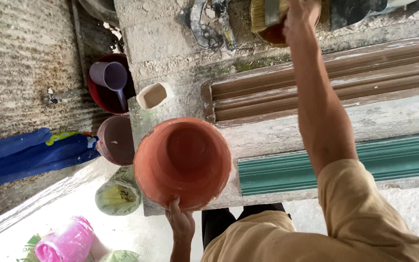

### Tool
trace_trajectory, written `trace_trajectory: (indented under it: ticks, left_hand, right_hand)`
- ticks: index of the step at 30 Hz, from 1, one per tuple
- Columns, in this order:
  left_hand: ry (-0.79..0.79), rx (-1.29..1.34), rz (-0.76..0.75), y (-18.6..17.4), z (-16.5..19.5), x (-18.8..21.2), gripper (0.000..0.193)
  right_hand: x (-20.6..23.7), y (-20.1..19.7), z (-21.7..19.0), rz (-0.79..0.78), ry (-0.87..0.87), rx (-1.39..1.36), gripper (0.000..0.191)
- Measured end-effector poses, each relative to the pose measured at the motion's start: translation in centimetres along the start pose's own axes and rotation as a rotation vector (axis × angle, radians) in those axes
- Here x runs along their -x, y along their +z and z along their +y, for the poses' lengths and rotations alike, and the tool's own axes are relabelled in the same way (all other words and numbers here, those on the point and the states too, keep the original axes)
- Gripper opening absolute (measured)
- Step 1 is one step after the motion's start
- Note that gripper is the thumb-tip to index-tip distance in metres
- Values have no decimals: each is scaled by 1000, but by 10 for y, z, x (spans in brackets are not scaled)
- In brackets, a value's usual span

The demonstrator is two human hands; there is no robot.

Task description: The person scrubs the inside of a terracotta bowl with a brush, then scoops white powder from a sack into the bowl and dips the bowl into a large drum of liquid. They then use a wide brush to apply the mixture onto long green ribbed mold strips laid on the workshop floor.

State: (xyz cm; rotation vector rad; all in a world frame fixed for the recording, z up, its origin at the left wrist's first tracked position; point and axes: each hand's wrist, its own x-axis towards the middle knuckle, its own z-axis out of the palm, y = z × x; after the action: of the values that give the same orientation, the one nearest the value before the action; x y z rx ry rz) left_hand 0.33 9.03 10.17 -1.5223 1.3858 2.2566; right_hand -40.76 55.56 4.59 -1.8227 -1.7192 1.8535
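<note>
My left hand grips the near rim of an empty orange-brown bucket that stands tilted on the edge of a concrete bench. My right hand reaches far across the bench and holds a wide paintbrush with pale bristles over a small brown pot at the back. A brown moulded strip and a green moulded strip lie along the bench under my right arm.
A purple jug rests in a dark red bucket. A small beige tub stands by the orange bucket. Below the bench are a maroon bucket, a green bag, a pink container and blue cloth.
</note>
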Motion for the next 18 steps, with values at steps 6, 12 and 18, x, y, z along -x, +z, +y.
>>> trace_trajectory:
  ticks: [6,12,18]
  left_hand:
    - [5,-1,-40,10,6,4,41]
    - [31,-21,-83,6,6,-1,41]
    - [433,-459,-156,0,1,-5,39]
  right_hand:
    - [-25,-25,2,153,-670,573,11]
    - [-12,-49,6,-107,-1102,431,17]
    - [22,-81,15,211,-1578,47,11]
